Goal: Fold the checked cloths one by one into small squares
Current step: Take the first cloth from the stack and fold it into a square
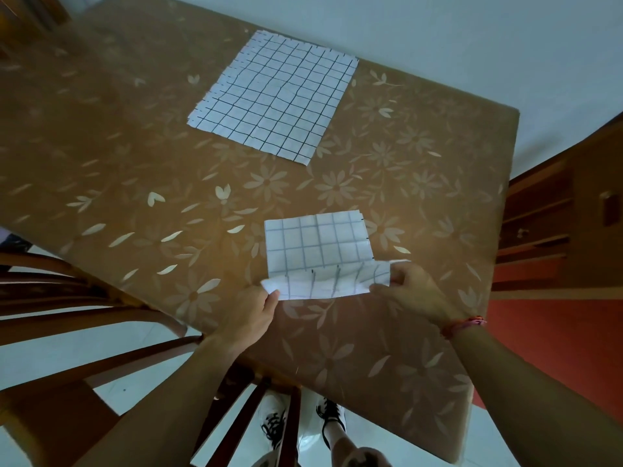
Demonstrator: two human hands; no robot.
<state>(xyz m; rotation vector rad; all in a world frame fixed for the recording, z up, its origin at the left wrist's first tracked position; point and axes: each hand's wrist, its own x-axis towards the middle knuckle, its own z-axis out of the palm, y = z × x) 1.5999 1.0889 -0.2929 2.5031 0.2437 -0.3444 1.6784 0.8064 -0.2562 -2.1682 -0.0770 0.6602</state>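
A white checked cloth [317, 246], partly folded, lies on the near part of the table. Its near edge is lifted and curled back off the surface. My left hand [251, 316] pinches the near left corner of that lifted edge. My right hand [413, 291] pinches the near right corner. A stack of flat, unfolded checked cloths [274, 97] lies farther back near the table's far edge, apart from both hands.
The table [135, 156] carries a brown cover with pale flowers. Wooden chairs stand at the left [67, 348] and under the near edge. A wooden cabinet [559, 217] stands to the right. My shoes show on the pale floor below.
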